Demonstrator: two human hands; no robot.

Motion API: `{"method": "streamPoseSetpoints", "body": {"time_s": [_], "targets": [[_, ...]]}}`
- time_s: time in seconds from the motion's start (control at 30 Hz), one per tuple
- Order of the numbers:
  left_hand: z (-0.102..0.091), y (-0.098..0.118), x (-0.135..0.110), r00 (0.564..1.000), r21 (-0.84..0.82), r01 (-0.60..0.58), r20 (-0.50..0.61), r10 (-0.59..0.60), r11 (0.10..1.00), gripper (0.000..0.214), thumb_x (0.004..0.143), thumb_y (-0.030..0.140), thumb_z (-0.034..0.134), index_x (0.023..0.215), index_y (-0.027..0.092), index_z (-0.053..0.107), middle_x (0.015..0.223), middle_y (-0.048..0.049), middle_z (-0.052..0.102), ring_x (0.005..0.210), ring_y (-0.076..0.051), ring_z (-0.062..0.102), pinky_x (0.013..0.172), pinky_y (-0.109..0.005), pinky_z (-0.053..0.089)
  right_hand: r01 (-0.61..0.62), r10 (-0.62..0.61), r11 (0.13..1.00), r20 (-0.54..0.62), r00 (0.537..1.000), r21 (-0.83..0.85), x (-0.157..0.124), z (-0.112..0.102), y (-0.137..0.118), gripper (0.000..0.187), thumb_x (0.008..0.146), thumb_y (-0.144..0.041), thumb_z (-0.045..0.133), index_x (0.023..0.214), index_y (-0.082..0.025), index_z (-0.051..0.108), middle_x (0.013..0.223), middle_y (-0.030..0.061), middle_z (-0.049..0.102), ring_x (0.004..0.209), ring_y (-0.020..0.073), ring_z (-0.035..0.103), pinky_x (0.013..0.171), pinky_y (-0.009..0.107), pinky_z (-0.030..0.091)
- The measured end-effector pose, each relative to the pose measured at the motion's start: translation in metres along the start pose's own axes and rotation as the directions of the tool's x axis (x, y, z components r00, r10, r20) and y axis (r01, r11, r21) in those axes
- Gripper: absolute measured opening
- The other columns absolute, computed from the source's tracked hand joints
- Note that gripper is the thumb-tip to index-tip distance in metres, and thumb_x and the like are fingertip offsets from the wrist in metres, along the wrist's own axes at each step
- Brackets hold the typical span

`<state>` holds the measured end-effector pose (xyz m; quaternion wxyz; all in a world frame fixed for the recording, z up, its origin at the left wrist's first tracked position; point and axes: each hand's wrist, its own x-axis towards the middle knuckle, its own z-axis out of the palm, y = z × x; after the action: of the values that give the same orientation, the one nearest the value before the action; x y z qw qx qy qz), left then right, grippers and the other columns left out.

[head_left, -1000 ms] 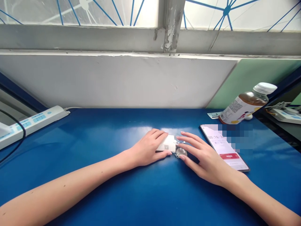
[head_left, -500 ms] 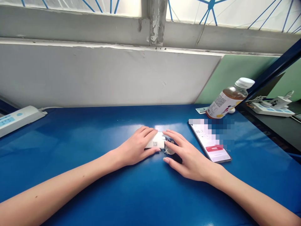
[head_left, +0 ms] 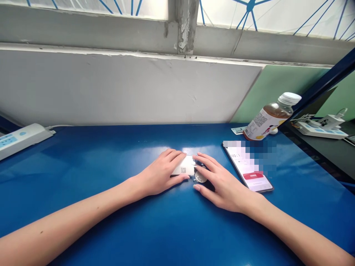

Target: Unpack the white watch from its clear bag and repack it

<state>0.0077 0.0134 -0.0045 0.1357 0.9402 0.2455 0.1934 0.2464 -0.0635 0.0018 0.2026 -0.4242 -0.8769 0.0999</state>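
Note:
In the middle of the blue table lies a flat whitish piece point(head_left: 188, 165) with a small QR code on its face. My left hand point(head_left: 163, 171) is closed on it, fingers over its far side and thumb along its near edge. Against its right end sits a small round silvery piece point(head_left: 200, 176), partly covered by my right hand point(head_left: 215, 179). The fingers of that hand are apart and curved over the round piece. Whether the fingertips touch it, I cannot tell.
A phone point(head_left: 257, 183) with a lit screen lies right of my right hand. Behind it stand a drink bottle point(head_left: 264, 122) with a white cap and a small printed card point(head_left: 237, 130). Power strips lie at the far left point(head_left: 24, 137) and far right point(head_left: 323, 132).

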Motion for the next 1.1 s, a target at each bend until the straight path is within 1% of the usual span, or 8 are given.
{"method": "streamPoseSetpoints", "body": {"time_s": [0.17,0.27,0.37,0.5,0.63,0.87,1.03,1.1], "targets": [[0.001,-0.001,-0.001,0.998,0.022,0.019,0.061,-0.02,1.0,0.056,0.1,0.051,0.047,0.14,0.012,0.047,0.139,-0.0176,0.055,0.138,-0.033,0.04,0.112,-0.048,0.039,-0.004,0.004,1.0,0.027,1.0,0.012,0.0,0.0,-0.005,0.031,0.096,-0.036,0.054,0.117,-0.013,0.058,0.157,0.0199,0.035,0.152,0.0334,0.014,0.117,0.052,0.036],[-0.002,-0.001,-0.001,0.986,0.075,0.015,0.167,-0.027,0.997,0.064,0.101,0.053,0.045,0.15,0.012,0.036,0.153,-0.0171,0.042,0.148,-0.034,0.025,0.118,-0.05,0.029,-0.01,0.01,1.0,0.045,0.999,0.003,0.0,0.0,-0.005,0.032,0.096,-0.036,0.054,0.117,-0.013,0.058,0.159,0.0191,0.031,0.153,0.0325,0.011,0.119,0.051,0.033],[-0.006,0.0,-0.001,0.965,0.116,0.012,0.259,-0.042,0.993,0.074,0.099,0.056,0.045,0.155,0.013,0.025,0.161,-0.0163,0.028,0.151,-0.034,0.017,0.121,-0.051,0.021,-0.009,0.01,1.0,0.048,0.999,-0.025,-0.001,0.0,-0.003,0.035,0.097,-0.037,0.053,0.12,-0.012,0.058,0.159,0.0196,0.032,0.153,0.0322,0.012,0.119,0.051,0.033],[-0.006,0.002,-0.001,0.964,0.133,0.026,0.26,-0.06,0.991,0.071,0.1,0.053,0.042,0.157,0.015,0.022,0.162,-0.014,0.024,0.152,-0.032,0.015,0.122,-0.049,0.018,-0.012,0.012,0.997,-0.005,1.0,-0.07,-0.002,-0.001,0.004,0.034,0.098,-0.035,0.051,0.123,-0.014,0.059,0.156,0.0188,0.037,0.152,0.0321,0.017,0.116,0.053,0.036],[-0.003,0.003,-0.001,0.963,0.158,0.034,0.258,-0.075,0.987,0.068,0.102,0.052,0.037,0.157,0.015,0.022,0.163,-0.0135,0.023,0.152,-0.031,0.014,0.122,-0.049,0.018,-0.069,0.054,0.989,-0.124,0.991,-0.127,-0.002,-0.004,0.012,0.031,0.098,-0.031,0.051,0.123,-0.015,0.061,0.15,0.017,0.047,0.148,0.0326,0.029,0.113,0.055,0.04],[-0.002,0.003,-0.003,0.97,0.147,0.06,0.225,-0.092,0.987,0.067,0.101,0.051,0.04,0.156,0.013,0.027,0.161,-0.0142,0.027,0.151,-0.032,0.02,0.121,-0.049,0.021,-0.18,0.143,0.966,-0.195,0.97,-0.186,-0.001,0.001,0.015,0.037,0.096,-0.031,0.054,0.124,-0.009,0.062,0.14,0.0198,0.057,0.139,0.035,0.043,0.109,0.056,0.045],[-0.002,0.003,-0.002,0.97,0.142,0.065,0.223,-0.096,0.988,0.067,0.101,0.051,0.04,0.155,0.012,0.029,0.161,-0.0146,0.028,0.15,-0.032,0.022,0.122,-0.05,0.021,-0.178,0.144,0.976,-0.239,0.96,-0.127,-0.002,0.003,0.01,0.023,0.095,-0.029,0.055,0.102,-0.014,0.071,0.13,0.0158,0.066,0.135,0.0336,0.048,0.107,0.054,0.048],[-0.002,0.003,-0.002,0.971,0.144,0.062,0.221,-0.094,0.988,0.068,0.101,0.052,0.039,0.155,0.012,0.029,0.161,-0.0143,0.028,0.15,-0.032,0.022,0.122,-0.05,0.021,-0.156,0.129,0.984,-0.249,0.96,-0.091,-0.002,0.0,0.007,0.02,0.095,-0.027,0.056,0.1,-0.015,0.071,0.125,0.0147,0.069,0.131,0.0322,0.052,0.106,0.052,0.05]]}}
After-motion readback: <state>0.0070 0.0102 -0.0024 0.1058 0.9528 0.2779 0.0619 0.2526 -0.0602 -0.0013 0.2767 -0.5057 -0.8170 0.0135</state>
